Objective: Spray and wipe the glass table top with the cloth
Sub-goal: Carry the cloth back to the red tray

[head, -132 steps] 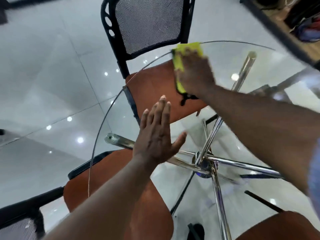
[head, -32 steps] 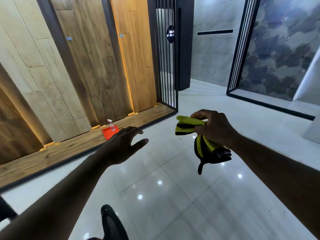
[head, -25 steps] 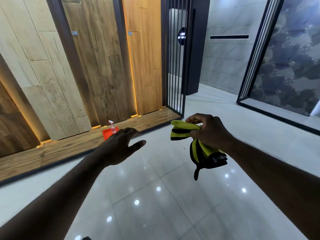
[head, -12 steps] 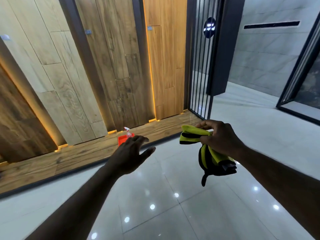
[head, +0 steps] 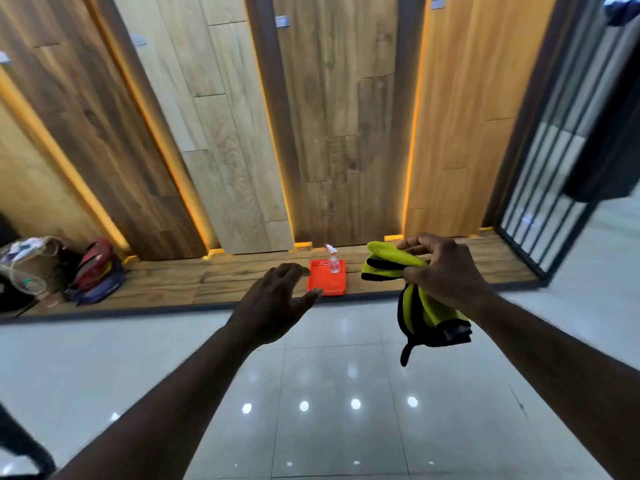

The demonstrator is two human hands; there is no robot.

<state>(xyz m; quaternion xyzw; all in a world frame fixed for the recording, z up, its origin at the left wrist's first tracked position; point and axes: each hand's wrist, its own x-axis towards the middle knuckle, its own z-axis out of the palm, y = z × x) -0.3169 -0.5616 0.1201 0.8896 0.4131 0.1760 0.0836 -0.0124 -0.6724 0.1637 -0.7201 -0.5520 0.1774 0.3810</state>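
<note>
In the head view, we see both our arms stretched forward over a glossy grey tiled floor [head: 329, 427] that mirrors small ceiling lights.

Our right hand [head: 446, 271] grips the cloth [head: 424, 315], with fingers and thumb curled round its bunched middle. The cloth is yellow-green with black edging. One folded end sticks out to the left of the fingers, and the rest hangs below the hand, with a black tail dangling lowest. It is in the air, touching nothing but the hand.

Our left hand [head: 273, 299] is out in front, palm down, with fingers loose and slightly spread and the thumb out to the right. It holds nothing.

Beyond the hands, a low wooden ledge [head: 194, 282] runs along the foot of the far wall. On it sits a red tray [head: 325, 282], and a clear spray bottle [head: 333, 259] with a white and red trigger head stands upright in the tray's far right corner. In the picture the left thumb tip overlaps the tray's near left corner, but the hand is nearer to us than the tray and not touching it. The cloth's folded end appears just right of the bottle, also nearer.

The far wall is clad in tall wood-grain panels [head: 242, 133] split by dark strips and glowing orange seams. At far left some bags [head: 97, 268] lie on the ledge. At right stands a black barred grille [head: 554, 188].
</note>
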